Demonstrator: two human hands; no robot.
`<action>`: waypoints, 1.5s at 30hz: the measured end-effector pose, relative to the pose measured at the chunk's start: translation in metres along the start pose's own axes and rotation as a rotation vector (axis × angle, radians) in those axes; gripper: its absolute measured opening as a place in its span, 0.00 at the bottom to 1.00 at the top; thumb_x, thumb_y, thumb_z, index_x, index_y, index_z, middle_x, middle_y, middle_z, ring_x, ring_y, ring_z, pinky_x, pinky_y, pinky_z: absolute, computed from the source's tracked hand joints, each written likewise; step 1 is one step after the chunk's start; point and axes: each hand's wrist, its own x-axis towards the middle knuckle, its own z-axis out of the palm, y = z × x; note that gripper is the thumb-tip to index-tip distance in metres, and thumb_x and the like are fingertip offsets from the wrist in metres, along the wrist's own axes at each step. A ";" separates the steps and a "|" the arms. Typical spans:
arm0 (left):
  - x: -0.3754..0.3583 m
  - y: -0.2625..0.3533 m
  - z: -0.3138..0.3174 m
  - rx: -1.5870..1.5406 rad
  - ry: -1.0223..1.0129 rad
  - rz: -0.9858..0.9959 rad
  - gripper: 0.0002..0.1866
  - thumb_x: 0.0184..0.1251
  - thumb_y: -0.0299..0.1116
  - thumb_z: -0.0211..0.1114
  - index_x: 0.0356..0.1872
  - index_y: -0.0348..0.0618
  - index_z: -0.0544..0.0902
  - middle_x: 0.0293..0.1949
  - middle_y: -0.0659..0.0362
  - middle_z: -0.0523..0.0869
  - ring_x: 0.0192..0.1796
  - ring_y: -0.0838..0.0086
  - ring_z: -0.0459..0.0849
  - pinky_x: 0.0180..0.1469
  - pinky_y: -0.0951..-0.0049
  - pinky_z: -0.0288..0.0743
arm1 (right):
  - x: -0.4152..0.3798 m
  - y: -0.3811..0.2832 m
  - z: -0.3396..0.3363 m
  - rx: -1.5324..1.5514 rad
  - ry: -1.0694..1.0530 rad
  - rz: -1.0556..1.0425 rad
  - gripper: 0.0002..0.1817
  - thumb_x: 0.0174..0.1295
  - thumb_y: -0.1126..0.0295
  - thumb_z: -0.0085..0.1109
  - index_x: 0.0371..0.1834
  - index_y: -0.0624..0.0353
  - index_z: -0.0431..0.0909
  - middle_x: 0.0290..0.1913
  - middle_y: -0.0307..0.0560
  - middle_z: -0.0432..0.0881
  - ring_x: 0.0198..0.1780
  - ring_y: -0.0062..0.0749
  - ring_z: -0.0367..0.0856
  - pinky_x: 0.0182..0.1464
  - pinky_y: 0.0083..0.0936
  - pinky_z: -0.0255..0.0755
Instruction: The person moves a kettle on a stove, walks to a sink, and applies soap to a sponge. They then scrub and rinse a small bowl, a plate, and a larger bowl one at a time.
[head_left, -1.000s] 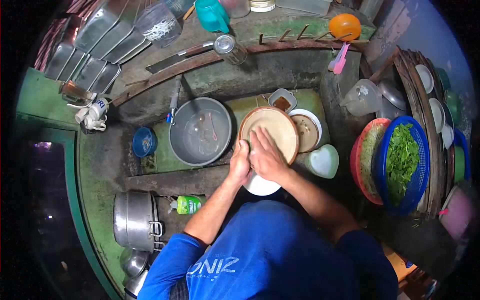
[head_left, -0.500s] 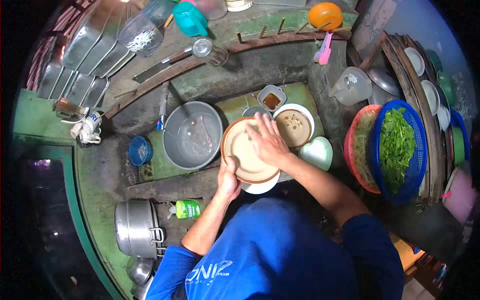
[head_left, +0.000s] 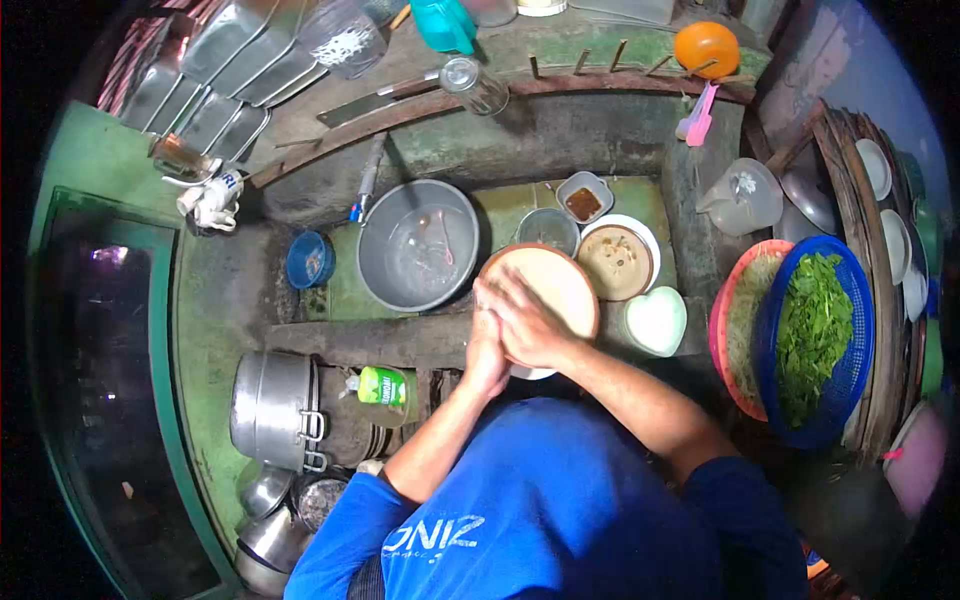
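A cream plate with a brown rim (head_left: 568,290) is held in front of me above the sink ledge. My left hand (head_left: 486,358) grips it at its lower left edge, fingers hidden underneath. My right hand (head_left: 528,328) lies across the plate's left side with its fingers stretched out, touching the left hand's thumb area. Whether anything is under the right palm is hidden. Beneath the plate shows the edge of a white dish (head_left: 530,373). Just right of it are a brown-and-white plate with food bits (head_left: 612,262) and a pale green heart-shaped bowl (head_left: 655,321).
A large grey basin of water (head_left: 418,246) stands left of the plate, beside a small blue bowl (head_left: 310,260). Behind are a grey bowl (head_left: 548,232) and a square dish with brown residue (head_left: 584,198). A blue basket of greens (head_left: 815,340) stands right; a big pot (head_left: 275,410) is lower left.
My right hand has slid from the plate's middle to its left side, against my left hand. The camera view has shifted, moving the scene rightward.
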 end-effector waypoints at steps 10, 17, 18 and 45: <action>-0.011 -0.007 -0.064 0.192 0.161 -0.038 0.23 0.79 0.40 0.44 0.68 0.39 0.62 0.61 0.52 0.72 0.61 0.68 0.72 0.64 0.65 0.66 | -0.101 0.072 -0.099 -0.275 0.211 0.419 0.15 0.52 0.69 0.62 0.44 0.51 0.85 0.51 0.53 0.76 0.55 0.50 0.72 0.59 0.40 0.67; 0.006 -0.063 -0.098 0.159 0.159 -0.151 0.19 0.79 0.37 0.46 0.62 0.36 0.69 0.54 0.54 0.79 0.56 0.72 0.76 0.60 0.69 0.68 | -0.064 0.142 -0.128 -0.225 0.358 0.604 0.10 0.53 0.66 0.62 0.34 0.58 0.84 0.40 0.58 0.84 0.46 0.53 0.81 0.48 0.40 0.75; 0.008 -0.069 -0.103 0.248 0.162 -0.165 0.19 0.78 0.38 0.46 0.61 0.36 0.70 0.53 0.54 0.80 0.55 0.72 0.77 0.59 0.70 0.69 | -0.049 0.164 -0.127 -0.194 0.373 0.704 0.11 0.52 0.66 0.62 0.35 0.60 0.84 0.40 0.59 0.83 0.48 0.53 0.81 0.48 0.39 0.75; 0.028 -0.056 -0.158 0.928 0.208 -0.083 0.20 0.71 0.40 0.59 0.59 0.40 0.75 0.30 0.61 0.79 0.33 0.76 0.77 0.41 0.73 0.74 | -0.014 0.416 -0.122 0.159 -0.357 1.091 0.24 0.61 0.59 0.62 0.55 0.65 0.76 0.54 0.57 0.78 0.53 0.44 0.78 0.52 0.40 0.74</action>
